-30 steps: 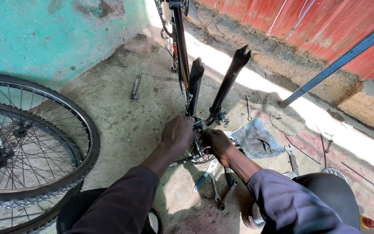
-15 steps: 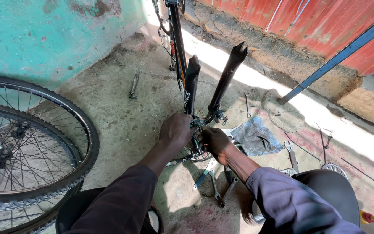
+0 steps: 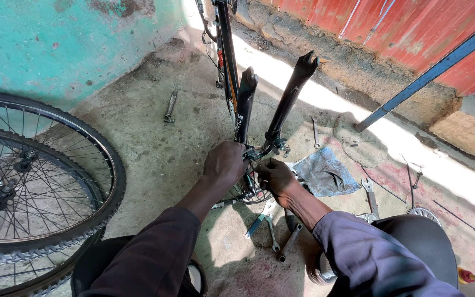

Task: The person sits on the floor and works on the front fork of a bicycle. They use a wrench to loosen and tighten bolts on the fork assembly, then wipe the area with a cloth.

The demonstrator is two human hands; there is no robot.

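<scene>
Both hands, left (image 3: 225, 163) and right (image 3: 274, 176), seemingly clench the upturned bicycle fork (image 3: 270, 110); cracked concrete floor (image 3: 155, 148); turquoise wall (image 3: 56, 44).

fork (image 3: 281, 104) black | wall (image 3: 56, 49) turquoise, flaking | fence (image 3: 413, 27) red, ribbed | rag (image 3: 325, 173) grey-blue | sleeves (image 3: 369, 253) purple-grey

This is an outdoor bicycle repair spot on a rough concrete floor (image 3: 155, 148), set against a painted teal wall (image 3: 56, 44) at upper left and a red corrugated metal fence (image 3: 413, 27) at upper right. Loose bicycle wheels (image 3: 34, 187) lean at left, an upturned bike fork (image 3: 273, 104) stands in the centre, and wrenches (image 3: 270, 225) and a rag (image 3: 325, 173) lie scattered on the ground.
</scene>
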